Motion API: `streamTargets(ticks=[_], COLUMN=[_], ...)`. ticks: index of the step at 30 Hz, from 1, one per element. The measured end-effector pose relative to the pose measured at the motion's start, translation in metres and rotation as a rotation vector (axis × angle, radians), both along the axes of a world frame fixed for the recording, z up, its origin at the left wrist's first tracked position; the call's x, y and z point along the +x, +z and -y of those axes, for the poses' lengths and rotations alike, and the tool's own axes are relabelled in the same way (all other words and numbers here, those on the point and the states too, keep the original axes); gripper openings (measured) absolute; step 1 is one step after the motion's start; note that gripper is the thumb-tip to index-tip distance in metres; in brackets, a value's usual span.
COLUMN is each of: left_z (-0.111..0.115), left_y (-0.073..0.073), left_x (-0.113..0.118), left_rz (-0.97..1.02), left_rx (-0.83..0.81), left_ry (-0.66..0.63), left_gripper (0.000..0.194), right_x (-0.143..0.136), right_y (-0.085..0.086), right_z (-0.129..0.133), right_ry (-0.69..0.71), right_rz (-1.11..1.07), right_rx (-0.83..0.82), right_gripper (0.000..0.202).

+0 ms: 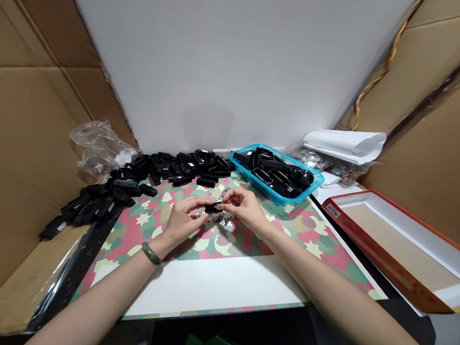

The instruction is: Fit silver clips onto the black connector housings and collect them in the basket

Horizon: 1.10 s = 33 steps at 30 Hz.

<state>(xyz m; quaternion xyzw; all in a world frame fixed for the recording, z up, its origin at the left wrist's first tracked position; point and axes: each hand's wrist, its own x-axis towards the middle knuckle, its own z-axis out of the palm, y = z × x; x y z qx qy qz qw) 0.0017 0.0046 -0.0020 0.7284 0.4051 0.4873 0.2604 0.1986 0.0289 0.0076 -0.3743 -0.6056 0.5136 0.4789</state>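
Near the middle of the patterned table sheet [147,230], my left hand [185,218] grips a small black part [210,208] between thumb and fingers. My right hand [244,207] is pinched at the right end of that part, where a small pale piece seems to lie at the fingertips, too small to make out. Beneath and around both hands lies a pile of small shiny metal pieces [225,220]. A dark bangle circles my left wrist.
Black parts [175,164] are heaped along the back and left. A blue basket [291,200] holds more. At the right are an open red-edged box [385,257], white paper [342,143] and bagged metal pieces [313,158]; clear plastic [98,145] lies back left. Cardboard walls stand at both sides.
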Motion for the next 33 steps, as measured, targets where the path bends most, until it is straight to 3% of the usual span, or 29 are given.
streamTargets(ticks=[3, 8, 24, 33], left_z=[0.004, 0.003, 0.005, 0.001], left_y=[0.002, 0.001, 0.001, -0.003], left_x=[0.003, 0.003, 0.004, 0.003], left_rz=[-0.093, -0.113, -0.12, -0.133], left_rx=[0.118, 0.171, 0.153, 0.191], left_ry=[0.012, 0.044, 0.052, 0.032], left_gripper=[0.027, 0.027, 0.021, 0.022], right_x=[-0.005, -0.007, -0.01, -0.007], right_y=[0.0, 0.002, 0.001, 0.001], right_z=[0.006, 0.011, 0.014, 0.013], right_ry=[0.049, 0.079, 0.048, 0.042], right_rz=[-0.001, -0.022, -0.079, -0.016], right_rx=[0.016, 0.053, 0.014, 0.073], right_gripper=[0.02, 0.02, 0.031, 0.025])
